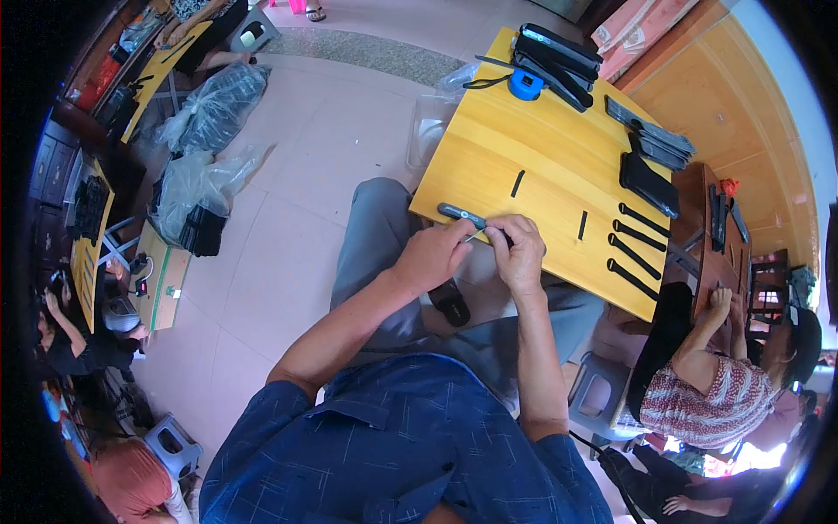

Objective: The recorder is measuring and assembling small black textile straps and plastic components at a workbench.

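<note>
My left hand (pixel 436 254) and my right hand (pixel 521 251) meet at the near edge of the yellow table (pixel 463 140), fingers closed in pinches. A dark grey, rounded, elongated piece with a pale mark (pixel 461 214) lies against the left fingertips, partly over the table edge. Under my right fingers a bit of black shows, and a thin pale sliver lies between the hands; what each pinch holds is mostly hidden. Beyond them lie two short black strips (pixel 518 183). Several black straps with looped ends (pixel 634 267) lie in a row to the right.
At the far end are a blue tape measure (pixel 525 84) and stacked black cases (pixel 559 57). Grey-black flat pieces (pixel 661 144) and a black pouch (pixel 649 185) line the right edge. A co-worker (pixel 711 393) sits at right. Plastic bags (pixel 214 109) lie on the floor, left.
</note>
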Action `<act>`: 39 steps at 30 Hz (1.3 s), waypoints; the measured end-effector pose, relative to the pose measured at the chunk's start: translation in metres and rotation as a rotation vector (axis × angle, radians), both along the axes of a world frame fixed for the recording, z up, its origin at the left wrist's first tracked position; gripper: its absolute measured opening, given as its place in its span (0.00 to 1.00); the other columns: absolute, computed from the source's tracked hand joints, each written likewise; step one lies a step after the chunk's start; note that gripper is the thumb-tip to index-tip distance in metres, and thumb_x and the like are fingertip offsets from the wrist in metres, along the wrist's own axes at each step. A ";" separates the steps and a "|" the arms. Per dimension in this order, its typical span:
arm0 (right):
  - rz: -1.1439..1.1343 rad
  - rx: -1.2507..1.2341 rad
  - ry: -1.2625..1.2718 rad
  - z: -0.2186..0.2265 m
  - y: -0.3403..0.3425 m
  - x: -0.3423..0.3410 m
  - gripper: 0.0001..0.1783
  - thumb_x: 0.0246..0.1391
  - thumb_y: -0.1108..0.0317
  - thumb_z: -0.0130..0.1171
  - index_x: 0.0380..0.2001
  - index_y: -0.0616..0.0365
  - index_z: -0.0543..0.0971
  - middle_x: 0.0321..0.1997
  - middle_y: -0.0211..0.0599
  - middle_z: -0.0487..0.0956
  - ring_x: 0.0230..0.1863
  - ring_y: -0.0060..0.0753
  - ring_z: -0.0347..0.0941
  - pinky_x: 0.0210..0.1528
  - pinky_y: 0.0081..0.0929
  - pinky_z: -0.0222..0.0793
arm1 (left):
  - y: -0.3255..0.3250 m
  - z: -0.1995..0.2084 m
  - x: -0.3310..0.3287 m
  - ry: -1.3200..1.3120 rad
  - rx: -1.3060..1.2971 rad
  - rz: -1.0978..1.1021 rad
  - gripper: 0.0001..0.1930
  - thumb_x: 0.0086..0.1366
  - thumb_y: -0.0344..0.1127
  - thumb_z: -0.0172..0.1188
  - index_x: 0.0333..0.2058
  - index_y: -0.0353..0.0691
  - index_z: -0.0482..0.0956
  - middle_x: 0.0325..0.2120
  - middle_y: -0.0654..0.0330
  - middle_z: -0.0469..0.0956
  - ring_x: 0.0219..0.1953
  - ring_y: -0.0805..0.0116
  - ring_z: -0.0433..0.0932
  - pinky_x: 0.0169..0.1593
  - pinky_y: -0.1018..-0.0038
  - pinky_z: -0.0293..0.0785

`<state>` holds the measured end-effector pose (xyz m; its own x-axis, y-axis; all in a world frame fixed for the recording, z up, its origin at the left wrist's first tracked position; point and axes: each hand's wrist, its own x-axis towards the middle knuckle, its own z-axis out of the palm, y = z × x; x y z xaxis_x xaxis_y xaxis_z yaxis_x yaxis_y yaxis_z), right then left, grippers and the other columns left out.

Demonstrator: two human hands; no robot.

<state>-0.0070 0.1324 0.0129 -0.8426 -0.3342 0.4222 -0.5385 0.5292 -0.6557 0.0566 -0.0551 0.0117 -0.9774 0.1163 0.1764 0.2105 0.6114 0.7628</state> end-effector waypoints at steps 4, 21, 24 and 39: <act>-0.005 -0.002 -0.005 0.001 0.000 0.000 0.04 0.54 0.71 0.69 0.32 0.57 0.86 0.35 0.39 0.84 0.41 0.47 0.80 0.47 0.40 0.75 | 0.000 0.007 -0.003 0.055 0.027 -0.018 0.11 0.67 0.34 0.61 0.47 0.42 0.76 0.36 0.47 0.83 0.39 0.43 0.83 0.40 0.51 0.77; -0.002 -0.002 0.017 0.001 0.001 0.001 0.04 0.53 0.71 0.69 0.33 0.57 0.86 0.35 0.39 0.84 0.41 0.47 0.80 0.46 0.40 0.75 | 0.001 0.005 0.004 0.132 -0.197 0.090 0.12 0.66 0.36 0.64 0.48 0.47 0.86 0.37 0.57 0.82 0.37 0.53 0.85 0.38 0.60 0.82; 0.003 -0.001 0.023 -0.001 0.001 0.001 0.04 0.53 0.71 0.69 0.33 0.56 0.86 0.35 0.39 0.84 0.41 0.47 0.80 0.46 0.40 0.75 | 0.000 0.005 0.004 0.125 -0.203 0.085 0.12 0.66 0.36 0.64 0.48 0.47 0.86 0.37 0.57 0.82 0.37 0.53 0.85 0.38 0.59 0.82; 0.001 0.016 0.025 0.001 0.000 0.002 0.04 0.52 0.72 0.70 0.33 0.57 0.86 0.35 0.39 0.84 0.41 0.46 0.79 0.46 0.40 0.75 | -0.001 0.003 0.001 0.187 -0.223 0.082 0.11 0.70 0.39 0.58 0.44 0.46 0.86 0.31 0.58 0.80 0.31 0.55 0.84 0.33 0.59 0.81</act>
